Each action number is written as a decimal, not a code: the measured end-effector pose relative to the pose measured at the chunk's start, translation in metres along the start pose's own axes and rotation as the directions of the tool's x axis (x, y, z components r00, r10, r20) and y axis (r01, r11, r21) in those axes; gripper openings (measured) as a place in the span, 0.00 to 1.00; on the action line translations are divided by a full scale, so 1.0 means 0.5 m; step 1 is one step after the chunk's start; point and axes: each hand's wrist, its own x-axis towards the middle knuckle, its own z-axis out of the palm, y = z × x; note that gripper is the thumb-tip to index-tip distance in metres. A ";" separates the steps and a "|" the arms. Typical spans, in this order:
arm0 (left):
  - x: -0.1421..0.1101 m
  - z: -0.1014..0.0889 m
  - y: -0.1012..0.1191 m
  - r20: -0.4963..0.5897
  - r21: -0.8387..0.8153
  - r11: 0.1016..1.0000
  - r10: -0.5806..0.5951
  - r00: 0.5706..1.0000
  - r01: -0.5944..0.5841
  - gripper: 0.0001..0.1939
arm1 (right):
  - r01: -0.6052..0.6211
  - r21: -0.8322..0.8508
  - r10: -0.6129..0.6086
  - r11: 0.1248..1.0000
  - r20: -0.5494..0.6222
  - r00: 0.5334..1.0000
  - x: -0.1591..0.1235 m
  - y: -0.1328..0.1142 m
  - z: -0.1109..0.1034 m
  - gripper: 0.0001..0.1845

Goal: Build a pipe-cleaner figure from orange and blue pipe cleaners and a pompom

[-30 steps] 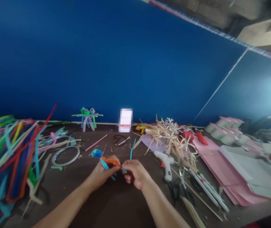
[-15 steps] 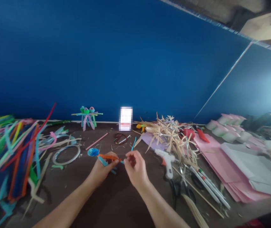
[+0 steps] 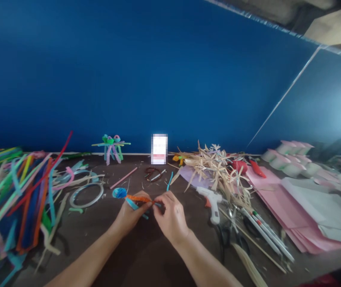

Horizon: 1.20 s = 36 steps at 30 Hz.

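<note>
Fingers (image 3: 160,203) of both hands (image 3: 172,219) pinch an orange pipe cleaner (image 3: 137,198); card print (image 3: 159,149) blurred.

A blue wall (image 3: 128,71), glaring pale at right, backs a dark table (image 3: 134,255).

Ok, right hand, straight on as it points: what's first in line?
The orange pipe cleaner in the left hand, at the right hand's fingertips; depth unclear, but they look touching.
</note>
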 end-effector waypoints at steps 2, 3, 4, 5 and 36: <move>-0.001 0.000 0.000 0.003 0.004 1.000 0.008 1.000 -0.008 0.05 | 0.014 -0.021 -0.014 1.000 0.009 1.000 0.000 0.001 -0.001 0.05; -0.001 -0.001 0.000 0.005 0.006 1.000 0.013 1.000 -0.013 0.05 | 0.018 -0.035 -0.018 0.999 0.012 1.000 -0.001 0.001 -0.001 0.05; -0.001 -0.001 0.000 0.006 0.008 1.000 0.015 1.000 -0.015 0.05 | 0.022 -0.050 -0.022 0.998 0.016 1.000 -0.001 0.002 -0.002 0.05; -0.001 -0.001 0.001 0.009 0.011 1.000 0.016 1.000 -0.016 0.05 | 0.029 -0.064 -0.028 0.998 0.018 0.999 -0.001 0.002 -0.002 0.05; 0.003 -0.001 0.008 0.094 -0.039 0.985 -0.165 0.982 0.170 0.07 | -0.407 0.368 0.334 0.836 0.246 0.910 0.016 0.029 0.005 0.07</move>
